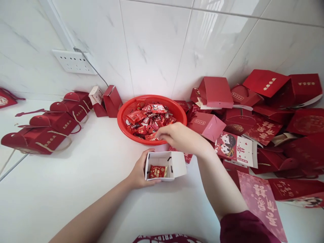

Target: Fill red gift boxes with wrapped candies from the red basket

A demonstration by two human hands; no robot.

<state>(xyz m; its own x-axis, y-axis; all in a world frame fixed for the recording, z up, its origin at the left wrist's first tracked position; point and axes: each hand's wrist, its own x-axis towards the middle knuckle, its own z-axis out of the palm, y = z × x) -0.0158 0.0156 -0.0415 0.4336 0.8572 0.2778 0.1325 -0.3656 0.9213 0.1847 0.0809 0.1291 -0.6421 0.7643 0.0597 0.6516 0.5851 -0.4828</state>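
Observation:
My left hand point(139, 172) grips a small open gift box point(165, 156) from its left side, the thumb along the near edge. The box is white inside, and its flap point(180, 164) is folded out to the right. A red and gold candy packet point(158, 171) lies on its bottom. My right hand point(173, 135) reaches over the near rim of a red plastic basket point(121, 123). Its fingers are bent together and touch the wrapped candies point(149, 118) heaped there. What its fingertips pinch, if anything, is hidden.
Several closed red gift boxes with rope handles point(54, 135) stand in a row at the left. Two small boxes point(112, 101) lean by the wall. A pile of red boxes point(253, 118) fills the right side. A socket strip point(74, 61) with a cable is on the tiled wall.

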